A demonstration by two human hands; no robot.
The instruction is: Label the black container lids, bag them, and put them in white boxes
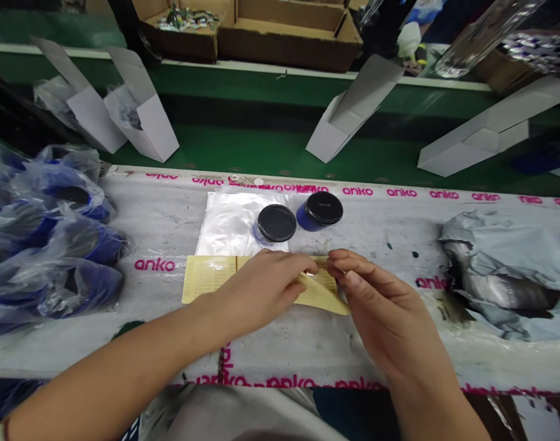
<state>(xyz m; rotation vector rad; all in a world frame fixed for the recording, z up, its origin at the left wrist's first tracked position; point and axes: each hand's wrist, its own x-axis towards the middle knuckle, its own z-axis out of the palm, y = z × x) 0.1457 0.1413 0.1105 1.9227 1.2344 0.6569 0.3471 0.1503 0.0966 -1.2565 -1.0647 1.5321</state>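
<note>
A yellow printed sheet (209, 278) lies on the covered worktable, its right end curled up. My left hand (270, 285) rests over the sheet's middle, thumb and fingers closed on its raised part. At the right end, my right hand (383, 300) pinches the sheet near its upper edge; its fingertips almost meet those of my left hand. Whether a small piece is between the fingertips, I cannot make out. Just beyond the hands stand two round blue containers with black lids, the nearer one (276, 223) on a stack of clear plastic bags (227, 223), the other (324, 210) beside it.
Several blue items in clear bags (84, 236) crowd the left side. A torn grey plastic bag (513, 263) lies at the right. Behind, open white boxes (158, 128) stand on a green surface (234, 131), below a shelf with cardboard boxes (289, 46).
</note>
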